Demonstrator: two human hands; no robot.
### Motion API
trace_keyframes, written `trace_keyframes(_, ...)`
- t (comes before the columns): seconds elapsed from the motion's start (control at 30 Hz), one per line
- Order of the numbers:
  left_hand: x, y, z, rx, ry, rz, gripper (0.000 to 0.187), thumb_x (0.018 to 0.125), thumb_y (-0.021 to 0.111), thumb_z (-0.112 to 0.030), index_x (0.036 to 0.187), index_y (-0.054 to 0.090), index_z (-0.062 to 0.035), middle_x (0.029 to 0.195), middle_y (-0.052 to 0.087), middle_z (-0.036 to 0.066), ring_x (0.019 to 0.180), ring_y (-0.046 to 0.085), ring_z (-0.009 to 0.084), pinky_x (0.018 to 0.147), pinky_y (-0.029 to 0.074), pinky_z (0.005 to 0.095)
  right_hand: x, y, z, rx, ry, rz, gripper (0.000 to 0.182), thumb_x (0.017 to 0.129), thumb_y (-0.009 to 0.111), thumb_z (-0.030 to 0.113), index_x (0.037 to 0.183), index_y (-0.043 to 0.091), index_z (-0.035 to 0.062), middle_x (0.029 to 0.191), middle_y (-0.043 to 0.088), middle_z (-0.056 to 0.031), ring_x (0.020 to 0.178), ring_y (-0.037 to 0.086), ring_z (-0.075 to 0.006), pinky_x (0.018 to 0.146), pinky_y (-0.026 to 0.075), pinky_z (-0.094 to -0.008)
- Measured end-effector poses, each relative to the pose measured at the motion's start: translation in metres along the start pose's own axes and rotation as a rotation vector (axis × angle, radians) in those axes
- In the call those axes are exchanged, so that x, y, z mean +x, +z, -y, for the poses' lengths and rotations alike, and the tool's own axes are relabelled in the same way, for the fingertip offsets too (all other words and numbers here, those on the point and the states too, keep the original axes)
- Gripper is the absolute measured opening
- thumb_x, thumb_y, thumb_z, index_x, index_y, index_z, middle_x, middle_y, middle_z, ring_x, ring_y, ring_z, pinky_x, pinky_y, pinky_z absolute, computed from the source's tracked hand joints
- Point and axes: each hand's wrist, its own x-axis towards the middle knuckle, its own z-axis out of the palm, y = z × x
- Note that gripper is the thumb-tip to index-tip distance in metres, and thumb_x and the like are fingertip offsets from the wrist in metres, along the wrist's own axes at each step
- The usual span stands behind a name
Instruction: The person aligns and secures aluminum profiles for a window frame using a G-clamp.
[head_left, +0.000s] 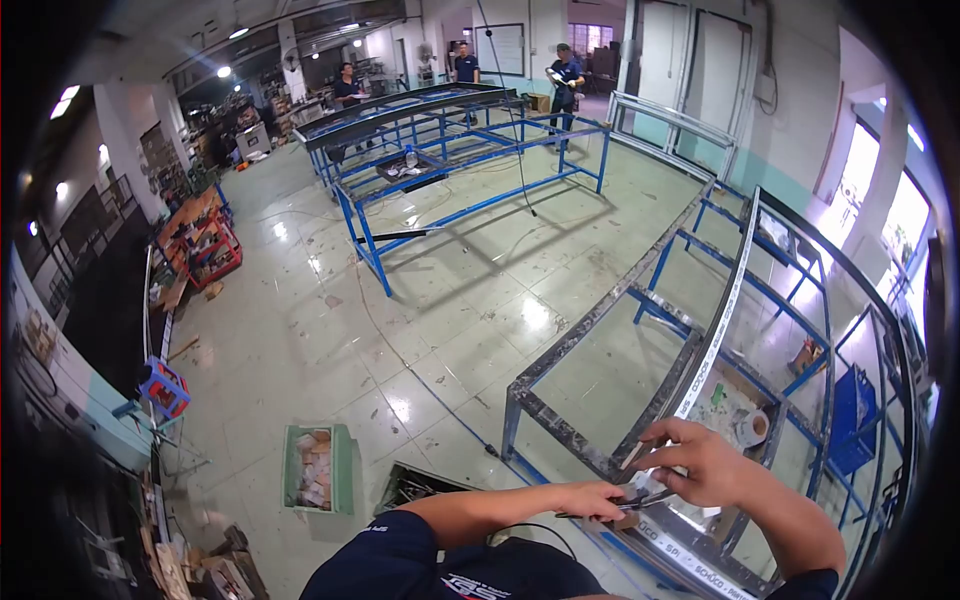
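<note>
Both hands meet at five o'clock: left hand (600,497) grips a thin dark hand tool (640,498), right hand (700,462) pinches white protective tape (722,320) on the curved grey metal frame (640,300). A slipping tip could probably scratch the frame or nick fingers.

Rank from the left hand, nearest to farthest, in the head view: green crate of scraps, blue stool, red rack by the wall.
From the left hand:
1. Green crate, on the floor just to its left.
2. Blue stool, farther left, by the wall.
3. Red rack, up the left wall, farthest.
</note>
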Motion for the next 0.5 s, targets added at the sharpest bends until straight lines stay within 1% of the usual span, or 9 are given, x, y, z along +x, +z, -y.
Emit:
trace_keyframes(0.03, 0.0, -0.001, 0.002, 0.012, -0.015, 0.009, 0.034, 0.094, 0.069, -0.03, 0.12, 0.062, -0.0093, 0.09, 0.059, -0.003, 0.08, 0.054, 0.0075, 0.071, 0.046, 0.0274, 0.001, -0.008, 0.001, -0.01, -0.012, 0.012, 0.027, 0.084, 0.074, 0.009, 0.11, 0.075, 0.0131, 0.131, 0.062, -0.0125, 0.109, 0.066, -0.0325, 0.09, 0.053, -0.0405)
trace_keyframes(0.1, -0.001, 0.0, 0.0, -0.007, -0.018, -0.011, 0.044, 0.093, 0.069, -0.029, 0.13, 0.06, -0.008, 0.099, 0.063, -0.001, 0.086, 0.057, 0.0099, 0.076, 0.048, 0.0297, -0.001, -0.024, 0.004, -0.326, -0.272, 0.061, 0.028, 0.085, 0.076, 0.022, 0.112, 0.074, 0.0145, 0.143, 0.059, -0.0086, 0.12, 0.061, -0.0314, 0.097, 0.05, -0.0448)
trace_keyframes(0.13, -0.002, -0.001, -0.001, 0.102, 0.005, -0.006, 0.048, 0.091, 0.07, -0.026, 0.134, 0.058, -0.0078, 0.103, 0.064, 0.0, 0.089, 0.058, 0.0111, 0.079, 0.049, 0.0301, -0.006, -0.024, -0.008, -0.409, -0.295, 0.143, 0.033, 0.087, 0.075, 0.039, 0.112, 0.074, 0.0178, 0.151, 0.055, -0.0048, 0.134, 0.054, -0.0304, 0.104, 0.045, -0.0514)
trace_keyframes(0.2, -0.016, -0.001, -0.032, 0.342, -0.055, 0.031, 0.06, 0.085, 0.07, -0.018, 0.141, 0.055, -0.0087, 0.111, 0.066, 0.005, 0.1, 0.061, 0.016, 0.089, 0.05, 0.0323, -0.008, -0.031, -0.014, -0.462, -0.425, 0.197, 0.035, 0.086, 0.075, 0.043, 0.11, 0.072, 0.0171, 0.151, 0.054, -0.0042, 0.137, 0.051, -0.0297, 0.105, 0.043, -0.0519)
trace_keyframes(0.3, -0.026, 0.006, -0.043, 0.461, -0.1, -0.083, 0.065, 0.082, 0.07, -0.016, 0.145, 0.053, -0.0112, 0.118, 0.067, 0.011, 0.108, 0.062, 0.0199, 0.096, 0.048, 0.0357, -0.006, -0.037, -0.035, -0.504, -0.622, 0.268, 0.042, 0.087, 0.073, 0.051, 0.106, 0.068, 0.0151, 0.153, 0.052, -0.0026, 0.144, 0.045, -0.0279, 0.109, 0.04, -0.0536)
trace_keyframes(0.37, -0.023, 0.0, -0.024, 0.319, -0.147, -0.035, 0.068, 0.083, 0.072, -0.017, 0.147, 0.051, -0.011, 0.127, 0.066, 0.014, 0.116, 0.062, 0.025, 0.102, 0.047, 0.0397, 0.002, -0.035, -0.054, -0.427, -0.802, 0.264, 0.045, 0.087, 0.073, 0.051, 0.11, 0.066, 0.014, 0.152, 0.052, -0.0036, 0.146, 0.043, -0.0284, 0.109, 0.039, -0.0552)
trace_keyframes(0.4, -0.026, 0.003, -0.02, 0.385, -0.043, -0.102, 0.061, 0.083, 0.072, -0.013, 0.142, 0.055, -0.0103, 0.119, 0.069, 0.01, 0.107, 0.064, 0.0219, 0.093, 0.05, 0.0375, 0.01, -0.031, -0.063, -0.353, -0.908, 0.229, 0.044, 0.086, 0.074, 0.05, 0.108, 0.064, 0.0125, 0.143, 0.056, -0.0097, 0.146, 0.043, -0.0299, 0.108, 0.04, -0.0562)
trace_keyframes(0.43, -0.027, 0.005, -0.017, 0.452, 0.06, -0.168, 0.054, 0.084, 0.072, -0.009, 0.136, 0.059, -0.0095, 0.111, 0.072, 0.005, 0.097, 0.066, 0.0187, 0.085, 0.053, 0.0353, 0.02, -0.024, -0.071, -0.348, -0.916, 0.223, 0.044, 0.086, 0.074, 0.05, 0.108, 0.064, 0.0125, 0.143, 0.056, -0.0097, 0.146, 0.043, -0.0299, 0.108, 0.04, -0.0562)
trace_keyframes(0.5, -0.027, 0.009, -0.002, 0.385, 0.065, -0.232, 0.048, 0.084, 0.071, -0.008, 0.132, 0.063, -0.0084, 0.111, 0.073, 0.006, 0.098, 0.068, 0.0193, 0.086, 0.054, 0.035, 0.042, -0.006, -0.083, -0.096, -1.203, 0.107, 0.034, 0.087, 0.074, 0.042, 0.097, 0.062, 0.0117, 0.115, 0.064, -0.0137, 0.127, 0.058, -0.0331, 0.105, 0.042, -0.0544)
